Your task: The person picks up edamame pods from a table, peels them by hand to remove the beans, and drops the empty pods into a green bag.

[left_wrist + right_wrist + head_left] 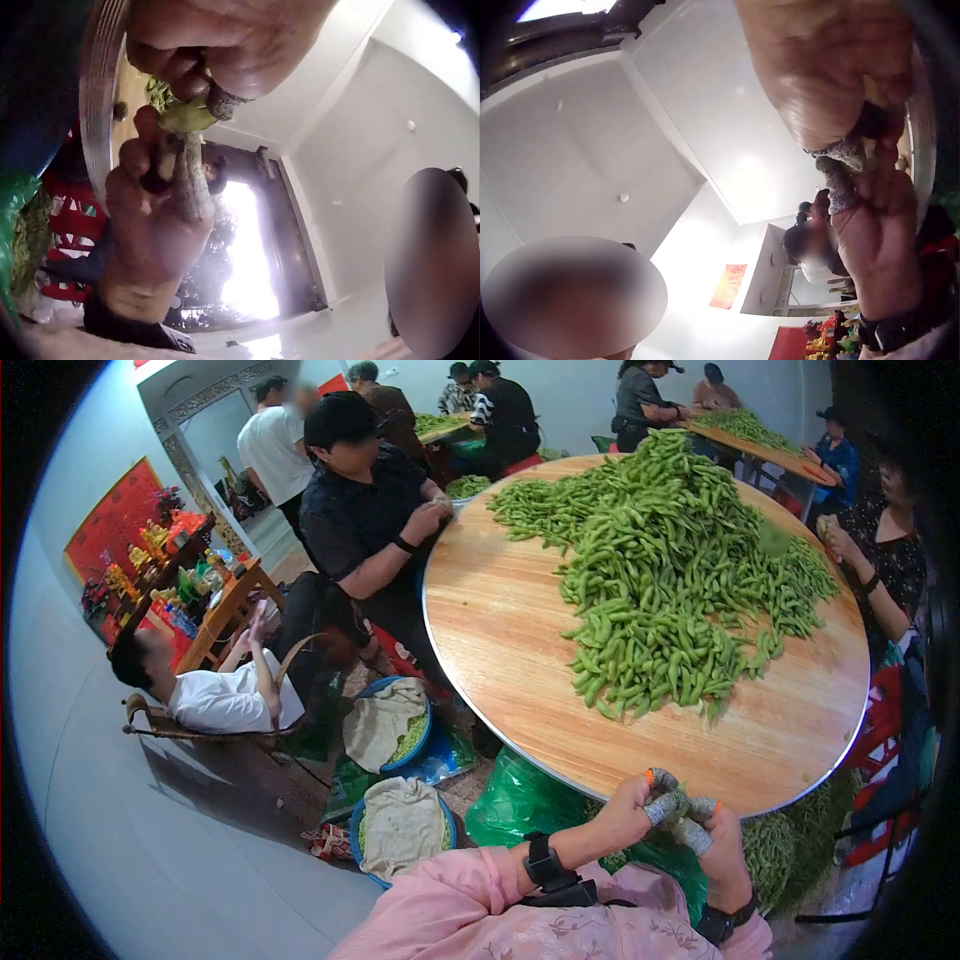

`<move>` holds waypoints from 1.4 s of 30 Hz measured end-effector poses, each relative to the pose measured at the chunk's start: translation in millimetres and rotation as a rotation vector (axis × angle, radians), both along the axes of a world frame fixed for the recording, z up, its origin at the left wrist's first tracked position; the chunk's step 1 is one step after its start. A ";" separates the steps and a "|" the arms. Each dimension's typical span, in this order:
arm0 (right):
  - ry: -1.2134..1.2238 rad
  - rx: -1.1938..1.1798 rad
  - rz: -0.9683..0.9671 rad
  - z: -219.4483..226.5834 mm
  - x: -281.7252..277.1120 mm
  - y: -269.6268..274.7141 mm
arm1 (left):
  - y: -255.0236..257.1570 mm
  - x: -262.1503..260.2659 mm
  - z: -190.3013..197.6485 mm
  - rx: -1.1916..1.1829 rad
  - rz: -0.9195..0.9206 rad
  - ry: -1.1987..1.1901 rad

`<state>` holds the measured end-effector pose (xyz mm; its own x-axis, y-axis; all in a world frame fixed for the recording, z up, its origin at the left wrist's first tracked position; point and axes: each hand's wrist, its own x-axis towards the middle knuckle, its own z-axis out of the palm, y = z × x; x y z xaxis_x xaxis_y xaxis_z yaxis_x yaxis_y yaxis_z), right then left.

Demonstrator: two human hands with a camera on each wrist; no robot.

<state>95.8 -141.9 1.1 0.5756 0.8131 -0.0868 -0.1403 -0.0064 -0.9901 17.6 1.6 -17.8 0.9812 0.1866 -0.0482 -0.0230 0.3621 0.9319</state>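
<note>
Both hands meet at the near edge of a round wooden table, their thumbs and some fingers wrapped in grey tape. Between them is a green soybean pod, best seen in the left wrist view. My left hand pinches one end of it, with the taped thumb against the pod. From the other side my right hand pinches it, its taped thumb pressed up to the pod. Beyond the hands, a large heap of green pods covers much of the tabletop.
Blue tubs of shelled beans, partly covered by cloths, stand on the floor at left. A green plastic bag and plant waste lie under the table. People sit around this table and others behind; one person reclines in a chair.
</note>
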 end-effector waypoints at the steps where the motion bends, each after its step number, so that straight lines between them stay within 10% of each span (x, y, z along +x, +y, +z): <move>1: -0.014 -0.028 0.024 -11.2 1.3 -6.0 | -1.6 -0.2 -3.9 -0.020 -0.018 0.006; 11: -0.065 0.041 -0.082 0.0 -0.3 -12.4 | -1.2 -5.4 3.1 0.023 -0.009 -0.057; 26: -0.381 -0.183 0.204 7.7 6.5 -15.4 | -2.4 -7.1 19.1 1.316 -0.245 -0.022; 42: 0.243 0.051 -0.101 -8.7 2.9 -26.8 | -10.0 -3.2 12.4 0.942 -0.096 -0.064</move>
